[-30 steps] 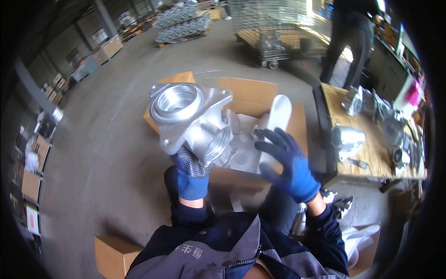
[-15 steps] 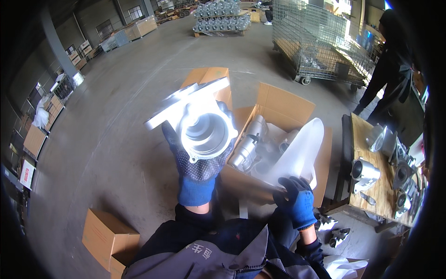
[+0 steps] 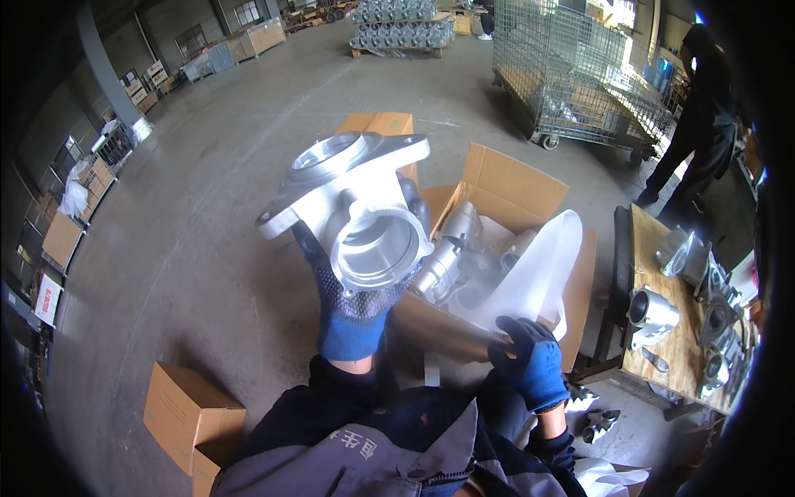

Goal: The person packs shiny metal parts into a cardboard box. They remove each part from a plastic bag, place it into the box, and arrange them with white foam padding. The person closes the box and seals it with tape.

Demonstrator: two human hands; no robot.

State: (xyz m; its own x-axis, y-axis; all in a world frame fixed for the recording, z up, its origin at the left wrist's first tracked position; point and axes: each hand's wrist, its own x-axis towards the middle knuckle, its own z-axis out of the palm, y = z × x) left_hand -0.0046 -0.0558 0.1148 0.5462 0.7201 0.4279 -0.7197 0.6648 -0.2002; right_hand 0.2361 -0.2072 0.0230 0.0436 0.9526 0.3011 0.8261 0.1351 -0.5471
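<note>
Your left hand [image 3: 352, 306] grips 1 casting [image 3: 352, 203] lifted clear; your right hand [image 3: 530, 364] clutches the liner [image 3: 530, 282]. More castings remain in the box [image 3: 513, 178].

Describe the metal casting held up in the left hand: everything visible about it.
The casting is a pale silver metal part, matt outside and shiny inside its bores. A flat flange with a round opening and corner lugs sits at the top, tilted; a second round opening faces the camera. The left hand, in a blue glove, holds it from below, above the open cardboard box.
</note>
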